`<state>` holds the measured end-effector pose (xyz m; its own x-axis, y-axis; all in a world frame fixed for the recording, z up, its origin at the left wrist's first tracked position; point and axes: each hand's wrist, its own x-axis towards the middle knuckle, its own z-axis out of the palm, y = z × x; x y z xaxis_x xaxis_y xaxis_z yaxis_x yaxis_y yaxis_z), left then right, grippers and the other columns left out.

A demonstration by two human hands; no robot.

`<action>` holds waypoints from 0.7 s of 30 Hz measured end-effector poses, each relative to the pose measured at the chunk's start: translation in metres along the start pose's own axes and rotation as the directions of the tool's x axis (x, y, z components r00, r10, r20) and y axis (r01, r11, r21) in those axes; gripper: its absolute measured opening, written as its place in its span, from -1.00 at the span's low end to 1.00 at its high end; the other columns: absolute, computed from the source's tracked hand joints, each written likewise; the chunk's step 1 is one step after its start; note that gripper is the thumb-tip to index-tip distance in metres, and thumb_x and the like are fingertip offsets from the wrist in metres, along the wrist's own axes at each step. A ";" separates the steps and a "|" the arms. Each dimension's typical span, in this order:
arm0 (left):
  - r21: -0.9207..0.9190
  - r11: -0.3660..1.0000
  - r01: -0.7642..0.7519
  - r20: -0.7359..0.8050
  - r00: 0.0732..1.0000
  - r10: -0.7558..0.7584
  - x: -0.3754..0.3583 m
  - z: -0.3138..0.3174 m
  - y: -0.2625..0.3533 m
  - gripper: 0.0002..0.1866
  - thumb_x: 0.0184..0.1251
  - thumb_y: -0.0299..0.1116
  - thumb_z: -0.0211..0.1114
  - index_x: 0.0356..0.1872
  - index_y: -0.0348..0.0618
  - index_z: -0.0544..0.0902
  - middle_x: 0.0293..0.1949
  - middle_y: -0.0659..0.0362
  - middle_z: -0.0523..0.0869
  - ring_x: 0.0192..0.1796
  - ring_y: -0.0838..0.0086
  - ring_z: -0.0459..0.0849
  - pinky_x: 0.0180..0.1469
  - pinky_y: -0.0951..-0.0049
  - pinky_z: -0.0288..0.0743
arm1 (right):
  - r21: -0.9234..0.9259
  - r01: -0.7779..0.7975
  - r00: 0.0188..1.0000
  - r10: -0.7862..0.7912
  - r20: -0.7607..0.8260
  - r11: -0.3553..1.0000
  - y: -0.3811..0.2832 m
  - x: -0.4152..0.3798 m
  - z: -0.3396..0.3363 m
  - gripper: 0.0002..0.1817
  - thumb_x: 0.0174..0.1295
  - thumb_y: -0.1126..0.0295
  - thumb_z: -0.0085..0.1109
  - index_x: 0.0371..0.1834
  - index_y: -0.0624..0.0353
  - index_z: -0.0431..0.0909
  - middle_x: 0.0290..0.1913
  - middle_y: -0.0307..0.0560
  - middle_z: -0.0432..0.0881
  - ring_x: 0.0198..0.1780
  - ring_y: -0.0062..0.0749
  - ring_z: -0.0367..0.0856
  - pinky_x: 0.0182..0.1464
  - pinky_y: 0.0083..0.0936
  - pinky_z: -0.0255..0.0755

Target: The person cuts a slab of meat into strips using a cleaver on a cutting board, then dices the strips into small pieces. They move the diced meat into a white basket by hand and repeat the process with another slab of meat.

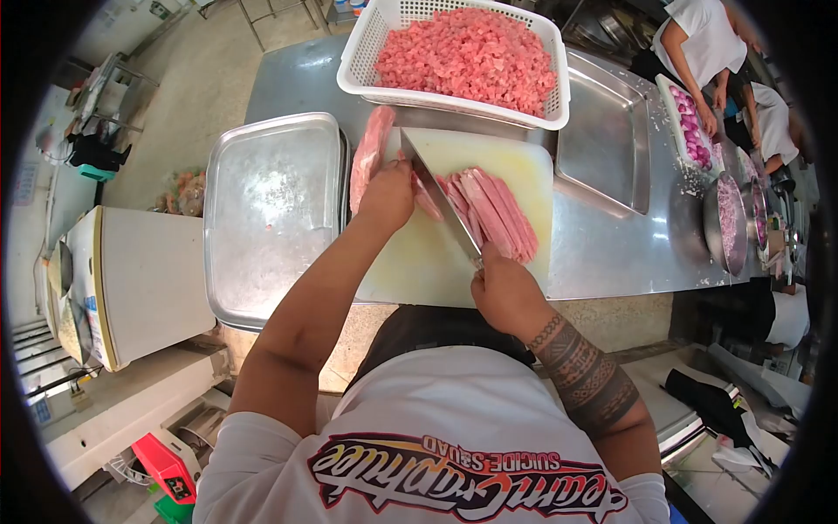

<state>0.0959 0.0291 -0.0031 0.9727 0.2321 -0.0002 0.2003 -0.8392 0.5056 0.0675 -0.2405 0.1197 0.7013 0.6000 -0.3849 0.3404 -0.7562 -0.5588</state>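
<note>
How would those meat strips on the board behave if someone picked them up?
The meat strips would probably droop, being long, narrow and raw-looking. They may be slippery, since their pink surfaces look moist. Because they lie packed side by side, some might slide apart rather than lift as one block.

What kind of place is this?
Likely a commercial kitchen or food-prep room: meat strips on a cutting board, a large white basket heaped with diced meat, and a person in a white top by what look like purple onions.
</note>
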 end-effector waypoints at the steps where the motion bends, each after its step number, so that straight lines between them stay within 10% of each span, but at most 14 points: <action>1: -0.018 1.000 -0.010 -0.002 1.000 0.010 0.000 0.002 -0.002 -0.76 0.41 -0.44 0.39 0.02 -0.30 0.69 0.00 -0.18 0.77 0.12 -0.11 0.74 0.18 -0.03 0.60 | -0.001 0.002 1.000 -0.002 0.003 1.000 0.000 -0.003 0.000 -0.75 0.33 0.48 0.10 -0.01 0.42 0.43 -0.24 0.47 0.74 -0.13 0.39 0.77 -0.01 0.18 0.61; 15: 0.143 0.965 -0.219 0.061 0.975 0.213 0.006 0.013 -0.009 -0.59 0.35 -0.46 0.36 0.21 -0.34 0.64 -0.06 -0.23 0.76 0.07 -0.17 0.74 0.16 -0.07 0.63 | -0.084 0.065 0.992 -0.073 -0.098 0.994 -0.020 0.088 0.039 -0.62 0.36 0.51 0.02 0.19 0.51 0.43 -0.21 0.46 0.75 -0.15 0.32 0.78 -0.05 0.15 0.62; 18: -0.145 0.989 0.031 -0.043 0.998 -0.038 0.005 -0.003 0.015 -0.59 0.30 -0.50 0.38 0.18 -0.34 0.64 -0.01 -0.24 0.75 0.09 -0.19 0.72 0.19 -0.05 0.63 | -0.063 0.031 0.996 -0.036 -0.085 0.998 -0.020 0.087 0.027 -0.61 0.36 0.50 0.03 0.20 0.51 0.42 -0.14 0.52 0.74 -0.06 0.34 0.78 0.03 0.15 0.61; 21: -0.231 0.967 -0.109 -0.167 0.983 0.071 0.011 0.005 0.008 -0.70 0.28 -0.48 0.42 0.03 -0.30 0.71 0.03 -0.25 0.74 0.10 -0.18 0.72 0.18 -0.04 0.62 | -0.009 0.011 0.998 -0.011 -0.058 1.000 -0.010 0.066 0.013 -0.61 0.35 0.49 0.06 0.18 0.51 0.42 -0.10 0.54 0.73 0.00 0.38 0.76 0.10 0.15 0.59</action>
<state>0.1087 0.0223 -0.0032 0.9512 0.2506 0.1798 0.0604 -0.7230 0.6883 0.1018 -0.1895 0.0903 0.7326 0.5923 -0.3353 0.3536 -0.7521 -0.5561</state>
